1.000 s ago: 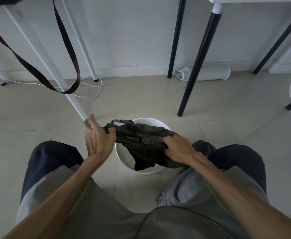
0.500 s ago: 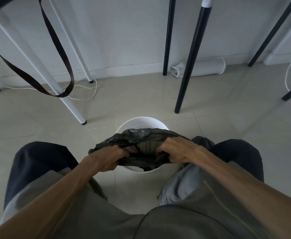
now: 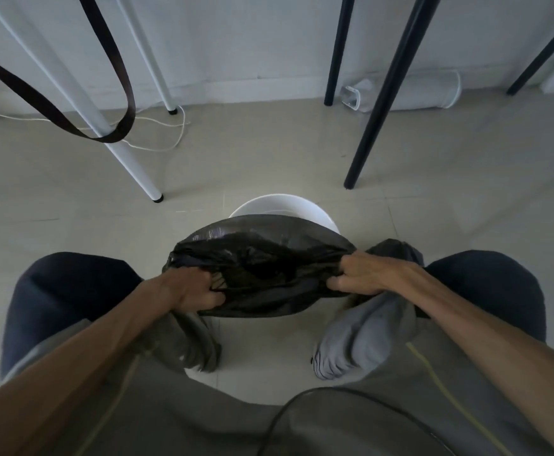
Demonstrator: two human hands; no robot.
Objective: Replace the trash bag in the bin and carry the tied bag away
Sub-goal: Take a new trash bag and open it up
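A black trash bag point(image 3: 262, 258) is stretched wide between my two hands, its mouth spread over the near part of a round white bin point(image 3: 285, 205) on the floor. My left hand point(image 3: 196, 291) grips the bag's left edge with curled fingers. My right hand point(image 3: 364, 274) grips the right edge the same way. Only the bin's far rim shows; the bag hides everything else of it. I squat with my knees on either side of the bin.
A white table leg point(image 3: 131, 169) stands left of the bin and a black leg point(image 3: 367, 136) to its right. A dark strap point(image 3: 117, 93) hangs at the upper left. A white cable point(image 3: 170, 133) and a white cylinder point(image 3: 410, 93) lie along the wall.
My left hand came down from the bag's raised corner to its left edge. Both hands then pulled apart, spreading the bag's mouth wide over the bin.
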